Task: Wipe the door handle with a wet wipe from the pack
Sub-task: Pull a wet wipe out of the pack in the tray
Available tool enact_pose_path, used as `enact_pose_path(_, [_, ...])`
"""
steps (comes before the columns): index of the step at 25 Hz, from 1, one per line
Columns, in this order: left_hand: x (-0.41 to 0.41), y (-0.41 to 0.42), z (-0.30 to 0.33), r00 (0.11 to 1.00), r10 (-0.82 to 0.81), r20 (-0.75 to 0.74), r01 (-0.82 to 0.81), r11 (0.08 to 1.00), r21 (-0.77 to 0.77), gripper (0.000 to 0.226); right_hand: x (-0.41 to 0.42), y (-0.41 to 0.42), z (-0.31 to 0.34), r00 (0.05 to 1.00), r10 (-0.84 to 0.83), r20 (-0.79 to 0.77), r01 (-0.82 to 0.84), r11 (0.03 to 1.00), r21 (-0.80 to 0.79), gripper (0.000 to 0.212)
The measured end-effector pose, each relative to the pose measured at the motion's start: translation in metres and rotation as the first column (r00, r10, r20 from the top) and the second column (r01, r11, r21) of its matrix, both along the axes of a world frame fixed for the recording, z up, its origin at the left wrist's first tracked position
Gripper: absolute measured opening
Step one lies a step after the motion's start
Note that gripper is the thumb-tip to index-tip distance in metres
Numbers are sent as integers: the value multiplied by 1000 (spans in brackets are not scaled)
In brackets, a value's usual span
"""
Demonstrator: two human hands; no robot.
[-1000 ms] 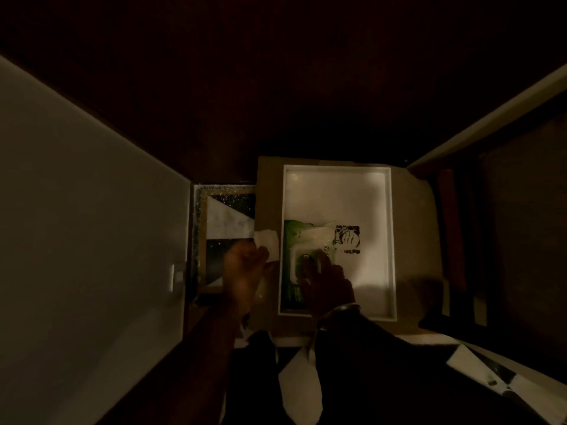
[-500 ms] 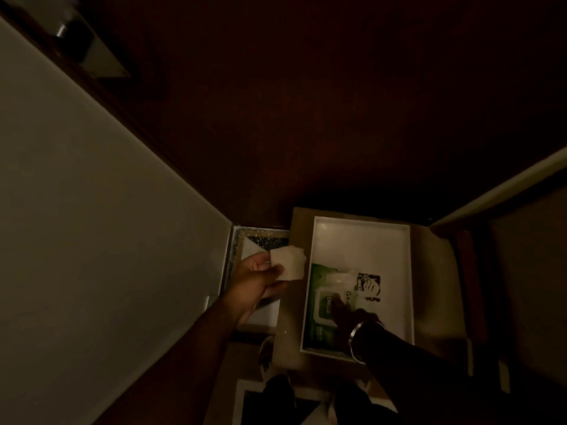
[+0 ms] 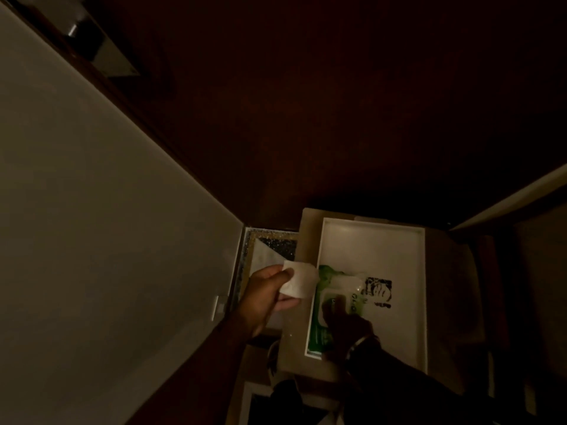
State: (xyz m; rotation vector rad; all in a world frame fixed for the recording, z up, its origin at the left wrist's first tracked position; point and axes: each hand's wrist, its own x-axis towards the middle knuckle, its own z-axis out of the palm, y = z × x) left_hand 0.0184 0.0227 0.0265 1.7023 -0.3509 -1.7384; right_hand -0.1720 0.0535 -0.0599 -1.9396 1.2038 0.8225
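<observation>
Pressing down on the green wet-wipe pack (image 3: 329, 314), the right hand (image 3: 346, 326) lies flat, its fingers (image 3: 337, 305) together on the lid. The pack sits in a white tray (image 3: 395, 240). Just left, the left hand (image 3: 264, 297) pinches a folded wet wipe (image 3: 299, 282). Farther off, the metal door handle (image 3: 92, 38) shows dimly at top left.

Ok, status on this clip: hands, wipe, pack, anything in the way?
Left hand pinching folded wipe, clear of the pack. Right hand pressing on pack in white tray. Handle top left, dim; nothing visible blocking.
</observation>
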Motion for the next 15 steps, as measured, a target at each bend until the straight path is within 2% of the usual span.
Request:
enact_pose_path(3, [5,1,-2,998,-37,44,37,999,-11,14,11,4,-7,997,-68,-21,67,997,-49,108])
enact_pose_path(5, [7,7,6,997,-60,57,60,998,-1,14,18,-3,14,974,-212,84,215,976,-33,78])
enact_pose_path(6, [7,11,9,995,-78,54,78,997,8,15,19,-11,30,896,-394,205,399,917,17,64])
enact_pose_path(7, [8,13,22,995,-95,42,96,995,-1,17,18,-21,52,728,-580,366,594,800,87,53])
enact_pose_path(8, [9,14,33,994,-112,15,112,994,-15,19,16,-31,76,516,-699,495,707,674,215,46])
enact_pose_path(9, [10,13,48,993,-116,-16,115,992,-46,22,13,-41,103,340,-711,616,727,614,307,42])
enact_pose_path(10, [11,10,69,993,-108,-45,104,990,-93,27,10,-50,137,270,-645,715,691,647,322,40])
enact_pose_path(12, [14,1,109,993,-81,-87,65,982,-177,32,10,-65,187,342,-404,848,624,772,116,32])
enact_pose_path(13, [17,-4,130,993,-66,-102,42,975,-217,35,13,-72,211,400,-279,873,606,795,-23,23])
enact_pose_path(15, [27,-15,175,990,-19,-143,-25,954,-299,38,23,-91,260,414,-30,910,603,758,-249,10])
